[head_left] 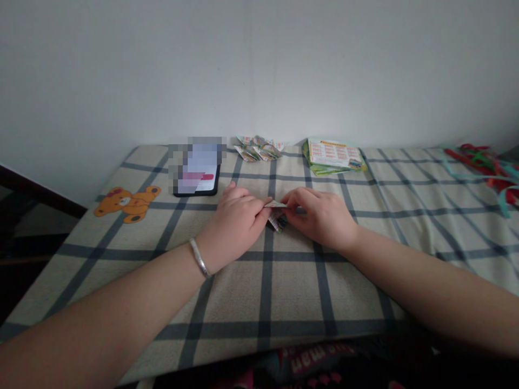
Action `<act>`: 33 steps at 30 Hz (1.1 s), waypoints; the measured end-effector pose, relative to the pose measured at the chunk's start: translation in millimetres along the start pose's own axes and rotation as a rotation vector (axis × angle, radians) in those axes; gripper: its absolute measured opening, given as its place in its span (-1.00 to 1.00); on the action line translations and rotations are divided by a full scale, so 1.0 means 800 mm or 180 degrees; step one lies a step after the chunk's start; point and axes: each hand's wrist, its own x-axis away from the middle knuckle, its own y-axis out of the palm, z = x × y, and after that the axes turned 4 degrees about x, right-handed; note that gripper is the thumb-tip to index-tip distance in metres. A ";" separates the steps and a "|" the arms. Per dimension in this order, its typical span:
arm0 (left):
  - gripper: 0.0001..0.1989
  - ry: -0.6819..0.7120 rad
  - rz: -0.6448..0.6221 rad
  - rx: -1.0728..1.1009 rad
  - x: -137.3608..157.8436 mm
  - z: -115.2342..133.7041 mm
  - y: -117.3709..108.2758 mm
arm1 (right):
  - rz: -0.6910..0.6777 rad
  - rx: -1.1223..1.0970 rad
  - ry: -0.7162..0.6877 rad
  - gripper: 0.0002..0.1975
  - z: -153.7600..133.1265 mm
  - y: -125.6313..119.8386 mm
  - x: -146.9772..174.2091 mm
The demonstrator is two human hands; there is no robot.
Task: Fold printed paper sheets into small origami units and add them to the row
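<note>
Between my two hands is a small folded piece of printed paper (277,220), with a pointed lower corner and a flap on top. My left hand (243,221), with a silver bangle at the wrist, pinches its left side between thumb and fingers. On the other side, my right hand (318,216) grips the right edge with curled fingers. The paper is just above or on the checked cloth; I cannot tell which. Farther back sit several folded paper pieces (259,148) with similar print. A stack of printed leaflets (334,156) lies to their right.
A phone (198,178), its screen partly blurred, lies at the back left. Beside it is a flat bear cutout (127,204). Colourful ribbons (486,170) are heaped at the far right. The checked tablecloth (227,319) runs back to a white wall (259,70).
</note>
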 end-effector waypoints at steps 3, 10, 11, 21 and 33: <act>-0.67 0.0063 0.0033 0.0104 -0.001 0.001 0.001 | -0.0010 0.0014 0.0014 -0.89 0.001 0.001 0.000; -0.61 0.0023 0.0003 0.0237 -0.001 0.004 0.005 | 0.0002 -0.0038 0.0087 -0.93 -0.002 0.000 0.001; -0.62 0.0010 0.0012 0.0211 -0.001 0.003 0.005 | 0.0004 -0.0083 0.0088 -0.93 -0.002 0.000 0.001; -0.65 0.0060 0.0062 0.0029 0.000 0.001 0.005 | 0.0139 -0.0449 0.0290 -0.85 -0.001 -0.001 -0.001; -0.66 0.0114 0.0021 -0.0259 -0.001 0.003 0.002 | -0.0013 -0.0207 -0.0151 -0.91 0.004 -0.002 -0.001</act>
